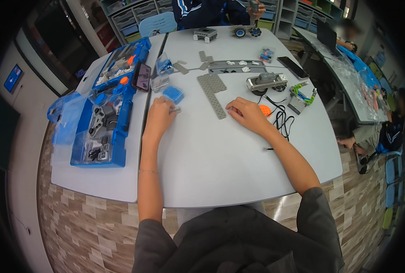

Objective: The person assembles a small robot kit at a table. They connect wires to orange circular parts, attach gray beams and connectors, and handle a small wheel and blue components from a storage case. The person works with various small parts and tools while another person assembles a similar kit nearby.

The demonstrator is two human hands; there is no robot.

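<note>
My left hand [160, 116] pinches a small grey building piece [177, 110] just above the white table. Close beyond it is a small clear box of blue pegs [173, 94]. My right hand [247, 113] has its fingers curled together near the tabletop; what they hold, if anything, is too small to make out. Beside those fingertips lies the narrow end of a grey perforated plate and beam [212, 88], arranged in an L shape. An orange gear [265, 110] and a black cable [282, 120] lie to the right of my right hand, the gear partly behind it.
A grey wheeled chassis [267, 83], a green-and-grey part [300, 98] and a phone [293, 67] occupy the right. At left stands an open blue parts case [125, 123], with another phone [142, 76] leaning on it. Across the table, another person's hand [256, 10] holds a grey part.
</note>
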